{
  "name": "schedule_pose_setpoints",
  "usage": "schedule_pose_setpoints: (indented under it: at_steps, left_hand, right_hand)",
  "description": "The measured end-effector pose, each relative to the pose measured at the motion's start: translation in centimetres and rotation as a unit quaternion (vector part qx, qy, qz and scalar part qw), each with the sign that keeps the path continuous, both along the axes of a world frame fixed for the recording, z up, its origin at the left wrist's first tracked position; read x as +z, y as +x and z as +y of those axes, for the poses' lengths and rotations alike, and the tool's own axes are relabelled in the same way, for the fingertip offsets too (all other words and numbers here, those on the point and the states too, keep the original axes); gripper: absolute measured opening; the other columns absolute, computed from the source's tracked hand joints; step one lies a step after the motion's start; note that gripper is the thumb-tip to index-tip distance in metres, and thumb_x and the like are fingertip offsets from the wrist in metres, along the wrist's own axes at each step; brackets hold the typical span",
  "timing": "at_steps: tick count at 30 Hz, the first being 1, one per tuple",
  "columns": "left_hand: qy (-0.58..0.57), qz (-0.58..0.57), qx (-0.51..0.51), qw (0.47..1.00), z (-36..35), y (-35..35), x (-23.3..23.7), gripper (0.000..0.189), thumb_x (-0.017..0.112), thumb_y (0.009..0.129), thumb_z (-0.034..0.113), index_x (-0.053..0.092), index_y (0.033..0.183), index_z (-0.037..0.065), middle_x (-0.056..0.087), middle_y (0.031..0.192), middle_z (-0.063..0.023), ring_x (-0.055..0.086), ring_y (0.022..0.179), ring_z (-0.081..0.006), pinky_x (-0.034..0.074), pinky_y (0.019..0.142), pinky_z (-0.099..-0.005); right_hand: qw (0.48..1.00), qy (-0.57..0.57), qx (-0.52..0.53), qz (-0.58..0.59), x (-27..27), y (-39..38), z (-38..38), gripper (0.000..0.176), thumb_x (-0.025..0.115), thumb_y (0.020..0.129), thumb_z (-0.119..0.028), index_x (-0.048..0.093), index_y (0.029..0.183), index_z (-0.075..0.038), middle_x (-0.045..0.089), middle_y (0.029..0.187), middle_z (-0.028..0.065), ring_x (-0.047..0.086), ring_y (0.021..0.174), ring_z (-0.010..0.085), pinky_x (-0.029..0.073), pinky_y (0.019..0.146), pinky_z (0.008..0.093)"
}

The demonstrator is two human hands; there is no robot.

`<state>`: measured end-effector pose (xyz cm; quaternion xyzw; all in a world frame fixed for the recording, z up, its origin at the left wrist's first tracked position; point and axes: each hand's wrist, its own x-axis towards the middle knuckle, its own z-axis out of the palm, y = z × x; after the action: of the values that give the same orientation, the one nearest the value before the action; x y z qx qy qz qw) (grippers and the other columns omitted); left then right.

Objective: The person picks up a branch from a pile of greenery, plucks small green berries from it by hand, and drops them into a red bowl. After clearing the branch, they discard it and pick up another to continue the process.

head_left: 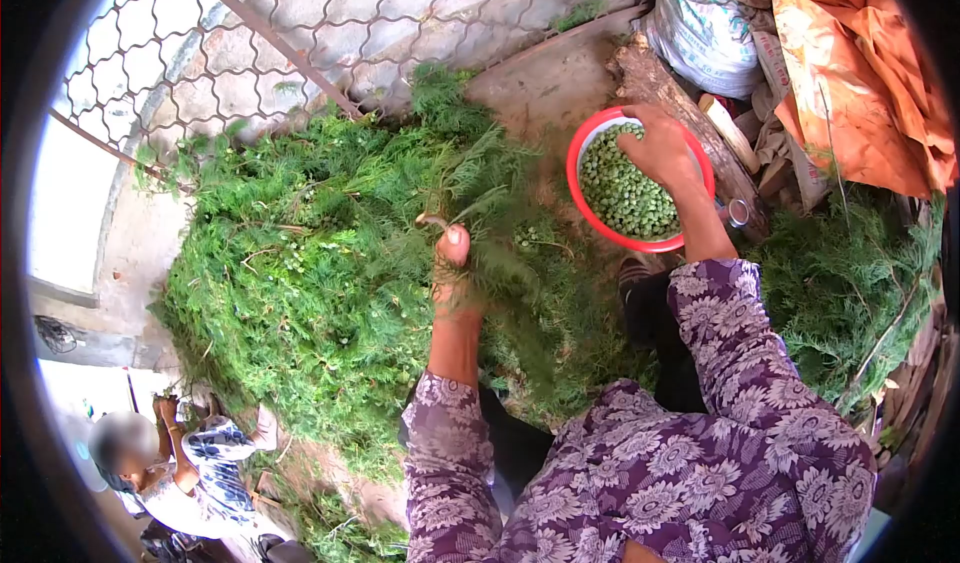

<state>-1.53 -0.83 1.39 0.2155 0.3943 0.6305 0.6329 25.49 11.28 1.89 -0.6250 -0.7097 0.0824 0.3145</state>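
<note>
My left hand [455, 253] is closed round the stem of a leafy green branch [485, 198], with the thumb on top and feathery foliage spreading beside and below the fist. To the right stands a red-rimmed bowl [577, 188] holding many small round green pods [622, 191]. My right hand [658, 148] is over the bowl's upper right part, its fingers curled down toward the pods. Whether those fingers hold anything is hidden.
A large heap of cut green branches [300, 263] spreads left. Behind it is a wire mesh [300, 23]. A log [690, 113], a white sack [705, 33] and orange cloth [850, 83] lie right. Another person [180, 458] sits at the lower left.
</note>
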Motion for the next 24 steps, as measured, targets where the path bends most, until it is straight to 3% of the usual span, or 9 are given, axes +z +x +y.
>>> schedule_pose_setpoints:
  at_steps: [2,3,5,6,7,11,18,20,24]
  left_hand:
    - [0.052,0.04,-0.124,0.99,0.8,-1.9,-2.8,0.068,0.055,0.072,0.061,0.052,0.103,0.0,0.059,0.077,-0.0101,0.057,0.069,-0.0222,0.046,0.065,-0.0358]
    - [0.052,0.041,-0.125,0.99,0.7,-1.1,-2.5,0.068,0.055,0.072,0.061,0.052,0.103,0.0,0.059,0.077,-0.0101,0.057,0.069,-0.0222,0.046,0.065,-0.0358]
    - [0.009,-0.084,0.062,0.995,0.2,1.2,-1.0,0.068,0.043,0.077,0.065,0.054,0.096,0.001,0.052,0.062,-0.0077,0.052,0.057,-0.0222,0.045,0.066,-0.0405]
    - [0.008,-0.084,0.062,0.995,0.1,1.1,0.0,0.068,0.043,0.077,0.065,0.054,0.096,0.001,0.052,0.062,-0.0077,0.052,0.057,-0.0222,0.045,0.066,-0.0405]
    - [0.037,-0.077,0.017,0.996,0.2,1.0,1.0,0.066,0.037,0.079,0.065,0.054,0.089,0.003,0.049,0.058,-0.006,0.048,0.052,-0.021,0.044,0.067,-0.042]
    - [0.15,-0.113,-0.133,0.973,0.9,0.4,0.7,0.066,0.022,0.082,0.066,0.051,0.072,0.008,0.044,0.052,-0.0021,0.037,0.042,-0.0171,0.043,0.069,-0.0414]
    - [0.094,-0.133,-0.116,0.98,0.5,1.3,2.1,0.065,0.022,0.082,0.067,0.05,0.069,0.01,0.043,0.051,0.0003,0.036,0.041,-0.0163,0.042,0.068,-0.0406]
    - [0.035,-0.109,-0.069,0.991,0.3,1.9,2.9,0.065,0.022,0.081,0.068,0.05,0.068,0.011,0.043,0.051,0.0007,0.037,0.041,-0.0157,0.043,0.067,-0.0392]
    - [0.093,-0.134,-0.111,0.98,0.5,1.0,1.2,0.066,0.023,0.081,0.068,0.052,0.07,0.01,0.043,0.05,0.0005,0.037,0.041,-0.0153,0.043,0.065,-0.0374]
  right_hand:
    - [0.998,-0.039,0.019,0.034,0.6,-0.5,-0.2,0.043,0.059,0.069,-0.023,0.056,0.106,-0.001,0.057,0.103,0.0211,0.054,0.096,0.0335,0.041,0.087,0.0375]
    - [0.99,-0.103,0.043,0.091,0.8,-0.8,-0.3,0.044,0.06,0.07,-0.024,0.056,0.107,0.0,0.058,0.101,0.0192,0.055,0.093,0.0298,0.042,0.085,0.0353]
    - [0.973,-0.166,0.067,0.148,0.8,-1.3,-0.4,0.045,0.061,0.071,-0.024,0.055,0.107,0.0,0.059,0.099,0.0172,0.057,0.091,0.0261,0.043,0.083,0.0331]
    - [0.947,-0.202,0.129,0.213,0.9,-1.8,-0.5,0.043,0.062,0.073,-0.024,0.056,0.107,0.001,0.06,0.098,0.0118,0.056,0.09,0.0193,0.043,0.082,0.03]
    - [0.912,-0.237,0.19,0.277,0.9,-2.1,-0.6,0.041,0.064,0.075,-0.024,0.056,0.107,0.001,0.061,0.097,0.0064,0.055,0.09,0.0124,0.042,0.081,0.0268]
    - [0.849,-0.308,0.295,0.312,2.3,-4.8,-2.3,0.045,0.066,0.074,-0.026,0.055,0.109,0.0,0.059,0.099,0.005,0.053,0.091,0.0116,0.042,0.08,0.0255]
    - [0.799,-0.332,0.336,0.373,3.5,-6.4,-3.2,0.048,0.066,0.074,-0.025,0.052,0.113,-0.001,0.055,0.1,0.0033,0.05,0.09,0.0096,0.041,0.078,0.0238]
    - [0.745,-0.372,0.331,0.444,3.3,-6.2,-3.2,0.041,0.065,0.075,-0.021,0.054,0.11,-0.002,0.055,0.097,0.0014,0.05,0.087,0.0082,0.042,0.076,0.0235]
    - [0.746,-0.361,0.347,0.439,2.6,-6.0,-2.9,0.033,0.065,0.075,-0.015,0.056,0.105,-0.002,0.056,0.093,-0.0007,0.051,0.083,0.0064,0.042,0.074,0.022]
